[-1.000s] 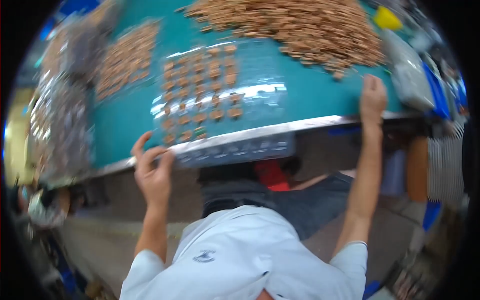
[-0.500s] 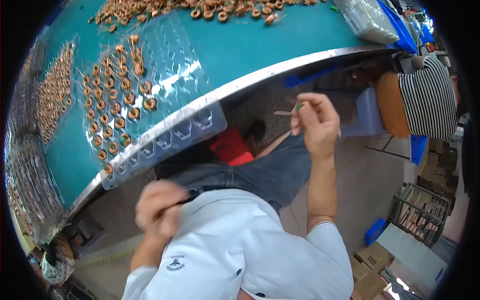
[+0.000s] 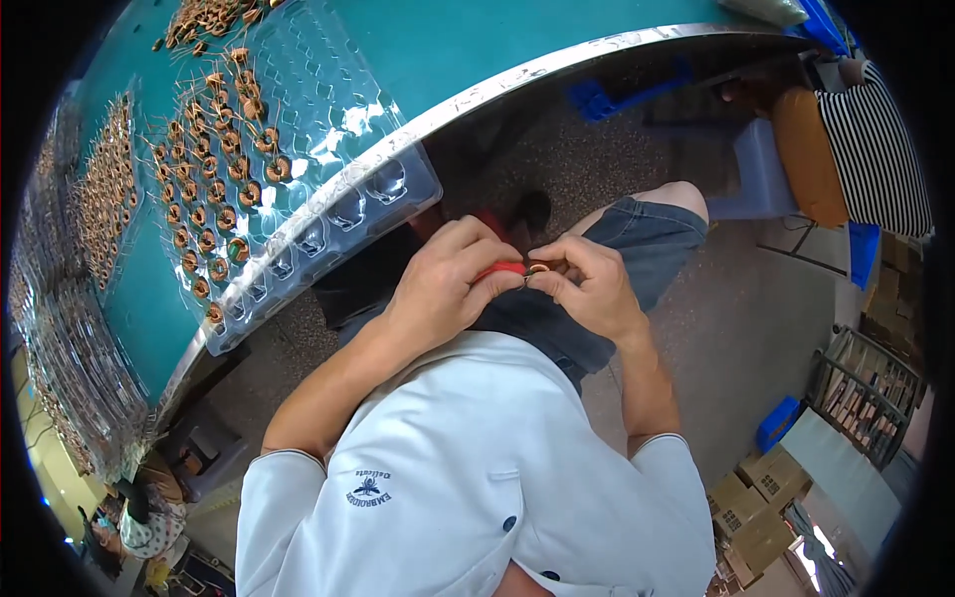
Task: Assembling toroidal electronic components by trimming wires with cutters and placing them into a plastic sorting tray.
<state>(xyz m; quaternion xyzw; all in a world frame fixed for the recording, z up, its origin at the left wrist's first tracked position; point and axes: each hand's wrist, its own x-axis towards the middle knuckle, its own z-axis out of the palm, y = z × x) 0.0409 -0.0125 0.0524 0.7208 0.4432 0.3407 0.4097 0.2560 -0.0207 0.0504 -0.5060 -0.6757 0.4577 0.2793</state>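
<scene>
Fisheye view from the head, steeply downward (shirt close below, table beyond)

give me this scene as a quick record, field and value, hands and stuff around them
right hand: pinching a small copper-coloured ring
left hand: fingertips beside that ring, something red at them, kind unclear
table: green top, metal edge
clear tray: at the table's near edge, holding rows of wire-wound rings
</scene>
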